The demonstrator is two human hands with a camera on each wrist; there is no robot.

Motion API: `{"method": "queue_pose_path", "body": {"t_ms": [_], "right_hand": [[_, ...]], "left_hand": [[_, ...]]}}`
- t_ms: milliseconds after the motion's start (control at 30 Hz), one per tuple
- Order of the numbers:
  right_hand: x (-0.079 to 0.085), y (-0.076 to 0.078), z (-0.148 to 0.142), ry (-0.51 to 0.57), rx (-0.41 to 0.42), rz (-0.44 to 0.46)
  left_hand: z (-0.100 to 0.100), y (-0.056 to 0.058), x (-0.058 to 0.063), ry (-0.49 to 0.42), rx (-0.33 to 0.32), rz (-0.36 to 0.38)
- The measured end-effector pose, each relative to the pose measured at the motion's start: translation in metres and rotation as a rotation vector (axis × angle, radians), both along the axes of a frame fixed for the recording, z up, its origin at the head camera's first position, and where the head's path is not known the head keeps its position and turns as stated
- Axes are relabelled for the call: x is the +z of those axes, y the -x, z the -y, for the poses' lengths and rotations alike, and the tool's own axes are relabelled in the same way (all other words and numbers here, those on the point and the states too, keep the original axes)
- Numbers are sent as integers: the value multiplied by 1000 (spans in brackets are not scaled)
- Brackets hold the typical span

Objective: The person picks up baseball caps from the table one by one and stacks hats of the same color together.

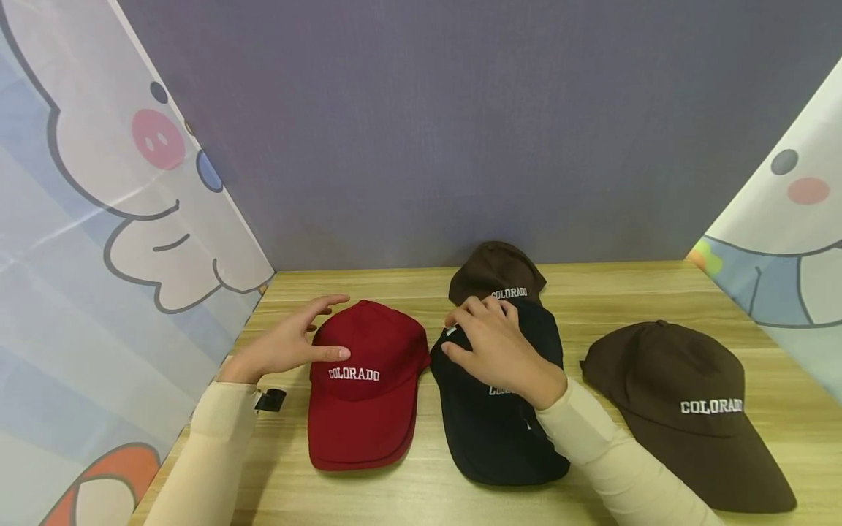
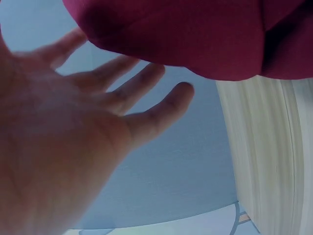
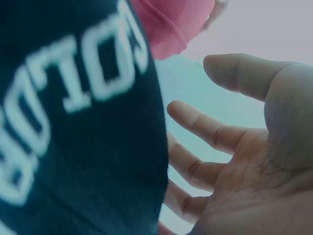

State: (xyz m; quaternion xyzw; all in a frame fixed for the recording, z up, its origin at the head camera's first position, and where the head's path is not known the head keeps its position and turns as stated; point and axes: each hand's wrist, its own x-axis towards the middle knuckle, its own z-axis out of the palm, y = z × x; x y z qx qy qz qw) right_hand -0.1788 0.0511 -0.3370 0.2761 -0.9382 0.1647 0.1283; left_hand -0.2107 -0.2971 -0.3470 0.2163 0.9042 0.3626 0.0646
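A red baseball cap [image 1: 365, 431] with white COLORADO lettering lies brim toward me. At its left side is my left hand [image 1: 283, 343], fingers spread and thumb over the crown's front. In the left wrist view, these fingers reach along the edge of the red cap [image 2: 176, 39] without curling round it. To the right lies a black cap [image 1: 490, 446], its lettering partly covered by my right hand [image 1: 496, 354]. That hand hovers over the crown with loosely bent fingers. The right wrist view shows its palm [image 3: 254, 171], the thumb apart and the other fingertips behind the black cap [image 3: 107, 147].
A brown cap [image 1: 490, 270] stands behind the black one, against the grey back panel [image 1: 427, 131]. Another brown cap [image 1: 664, 372] lies at the right, its brim toward the near right. Cartoon-printed panels [image 1: 99, 168] flank the wooden tabletop [image 1: 283, 467]. A small black object [image 1: 271, 399] shows beside my left wrist.
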Motion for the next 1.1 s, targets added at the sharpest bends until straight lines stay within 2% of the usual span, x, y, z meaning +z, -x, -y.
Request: {"method": "queue_pose_path", "body": {"t_ms": [167,267,467,700,800,967,1100], "right_hand": [[7,1,-11,-23,-12,76],[12,2,-19,-49,-25,107],[22,7,-40,-55,-53,164],[36,11,-75,-104,32,367],[38,14,-84,-129,16,426],[34,19,-89,-156,-12,459],[28,22,-84,-190,-15,435]], "left_hand": [[-7,-3,-3,2,-83,13],[-10,-3,-4,-7,-90,41],[-13,-3,-5,8,-56,59],[-13,0,-7,60,-16,-29],[-13,2,-8,59,-3,-74],[-11,4,-9,48,-23,-135],[-10,4,-10,57,-42,-163]]}}
